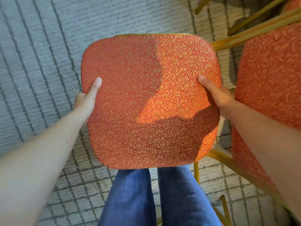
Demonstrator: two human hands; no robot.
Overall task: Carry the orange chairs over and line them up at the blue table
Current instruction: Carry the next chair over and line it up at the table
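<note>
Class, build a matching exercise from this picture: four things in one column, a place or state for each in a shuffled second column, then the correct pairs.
Things:
1. left hand
2. right hand
3. second chair
4. jeans

Places or states:
A. below the held seat, at the bottom of the view
B. grips the seat's right edge
C. stands to the right of the held seat
D. grips the seat's left edge

Pairs: 1-D, 2-B, 3-C, 4-A

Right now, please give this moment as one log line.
step: carry chair | left hand: grips seat left edge | right hand: grips right edge | second chair: close on right | blue table: not in view
</note>
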